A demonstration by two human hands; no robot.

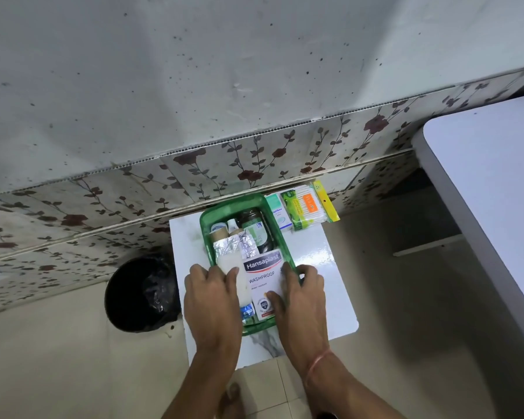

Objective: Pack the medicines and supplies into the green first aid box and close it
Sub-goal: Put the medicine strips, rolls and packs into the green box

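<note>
Head view: both hands press on the Hansaplast box (262, 278) in the green first aid box (204, 220); left hand (212, 297) and right hand (300, 294) fingers lie flat, holding nothing.

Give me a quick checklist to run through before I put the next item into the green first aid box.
1. Green first aid box open, sitting on the small white table: ok.
2. Hansaplast pack lying flat inside: cannot tell, both hands are on it.
3. Left hand and right hand free for the next item: not ok.
4. Everything packed: not ok, the cotton swab pack, the green box and the white and teal carton lie outside beyond the box.
5. Room left in the box: cannot tell, it looks crowded.
6. Lid at hand: cannot tell, none in view.
</note>
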